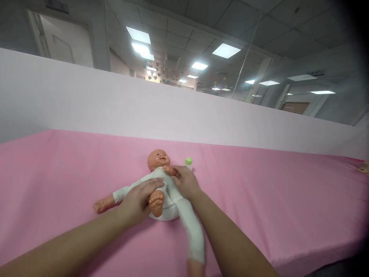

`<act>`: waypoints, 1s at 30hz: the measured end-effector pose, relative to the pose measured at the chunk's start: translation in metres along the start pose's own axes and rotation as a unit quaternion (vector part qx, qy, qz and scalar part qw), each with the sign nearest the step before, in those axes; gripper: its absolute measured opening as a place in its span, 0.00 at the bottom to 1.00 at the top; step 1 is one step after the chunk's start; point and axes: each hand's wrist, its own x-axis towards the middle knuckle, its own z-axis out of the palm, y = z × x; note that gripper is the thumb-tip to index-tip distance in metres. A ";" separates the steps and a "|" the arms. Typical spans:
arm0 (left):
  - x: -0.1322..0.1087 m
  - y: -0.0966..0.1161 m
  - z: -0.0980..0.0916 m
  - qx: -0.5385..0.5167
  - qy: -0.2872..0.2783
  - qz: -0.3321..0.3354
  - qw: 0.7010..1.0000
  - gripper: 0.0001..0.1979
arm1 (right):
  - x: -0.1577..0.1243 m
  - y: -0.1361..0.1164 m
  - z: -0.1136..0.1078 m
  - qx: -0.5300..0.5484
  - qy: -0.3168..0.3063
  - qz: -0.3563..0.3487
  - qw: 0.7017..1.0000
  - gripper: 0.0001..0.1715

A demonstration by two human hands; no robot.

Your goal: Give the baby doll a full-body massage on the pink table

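Observation:
A baby doll (173, 190) with a white cloth body lies on its back on a pink sheet (245, 184), head toward the wall. My left hand (141, 198) is closed round one of its legs, which is bent up over the belly with the bare foot (156, 202) facing me. At the doll's chest, my right hand (186, 181) grips an arm near its small plastic hand (170, 170). The doll's other arm (104, 203) stretches out to the left. Its other leg (191, 231) extends toward me beside my right forearm. My right fingertips are partly hidden.
Just beyond my right hand stands a small bottle (188, 163) with a green cap. A white low wall (173, 115) runs along the back, with glass or a mirror above it. Part of another doll-like object (363, 167) shows at the far right edge.

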 end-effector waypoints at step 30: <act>-0.013 0.048 0.013 -0.071 -0.015 0.213 0.974 0.28 | 0.001 0.082 -0.054 0.121 0.154 0.382 0.903 0.37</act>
